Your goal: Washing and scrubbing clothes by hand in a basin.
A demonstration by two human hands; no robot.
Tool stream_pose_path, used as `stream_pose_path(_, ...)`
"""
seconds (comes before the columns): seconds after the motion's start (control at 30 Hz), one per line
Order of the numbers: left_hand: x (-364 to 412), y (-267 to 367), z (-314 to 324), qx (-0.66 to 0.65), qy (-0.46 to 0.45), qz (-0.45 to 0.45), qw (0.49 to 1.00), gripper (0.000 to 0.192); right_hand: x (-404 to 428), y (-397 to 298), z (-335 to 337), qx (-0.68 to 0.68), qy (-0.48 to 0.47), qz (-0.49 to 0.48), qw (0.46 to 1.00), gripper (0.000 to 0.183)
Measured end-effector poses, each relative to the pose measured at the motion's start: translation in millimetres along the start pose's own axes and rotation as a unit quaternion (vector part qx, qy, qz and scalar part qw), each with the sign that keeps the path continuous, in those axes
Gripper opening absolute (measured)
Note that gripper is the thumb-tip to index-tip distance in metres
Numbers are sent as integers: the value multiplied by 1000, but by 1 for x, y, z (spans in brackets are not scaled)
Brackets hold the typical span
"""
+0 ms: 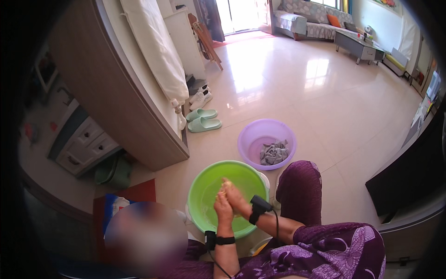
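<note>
My left hand (pixel 223 207) and my right hand (pixel 235 197) are pressed together above a green plastic basin (pixel 198 178). Bits of a small yellow item (pixel 228 184) show between the fingers; most of it is hidden, and I cannot tell what it is. Cloudy, greenish water with some suds along the side lies in the basin below. Each wrist bears a black strap with a small device and a cable. Just beyond, a purple plastic basin (pixel 245 144) stands on the floor with a wet-looking grey cloth (pixel 274 153) bunched inside.
Green slides (pixel 205 125) and white sneakers (pixel 201 99) line the wall on the left. A red mat or board (pixel 139 190) carries a blue and white bag (pixel 113 209). My knees, in purple trousers (pixel 301 191), flank the green basin. A sofa (pixel 313 26) stands far off.
</note>
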State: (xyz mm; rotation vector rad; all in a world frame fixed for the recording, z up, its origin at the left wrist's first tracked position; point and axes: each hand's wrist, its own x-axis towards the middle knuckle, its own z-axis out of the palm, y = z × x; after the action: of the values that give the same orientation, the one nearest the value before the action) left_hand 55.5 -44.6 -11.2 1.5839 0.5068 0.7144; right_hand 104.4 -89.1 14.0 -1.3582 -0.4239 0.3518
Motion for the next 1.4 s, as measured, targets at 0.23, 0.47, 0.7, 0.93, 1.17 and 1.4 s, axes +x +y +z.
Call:
stream_pose_path(0.23,12,-19,-54,-55,31,-25,998,41,-36,-9,31,-12,-157,-71,985,41)
stream_pose_path(0.47,12,-11,-14,-74,17,-53,996,41,-3,41,9,-80,-82,11,993,38)
stream_pose_path(0.7,15,-26,-39,39,41,-65,996,40,-14,25,8,-73,-106,-7,992,32)
stream_pose_path(0.93,21,1,-66,79,69,-17,994,40,14,13,-18,-73,-76,-49,993,26)
stream_pose_path(1.17,10,44,-46,-121,44,-56,990,47,-2,-3,3,87,-97,51,990,36)
stream_pose_path(1.4,4,47,-19,-134,-64,-51,988,56,-1,2,3,97,-74,1,993,44)
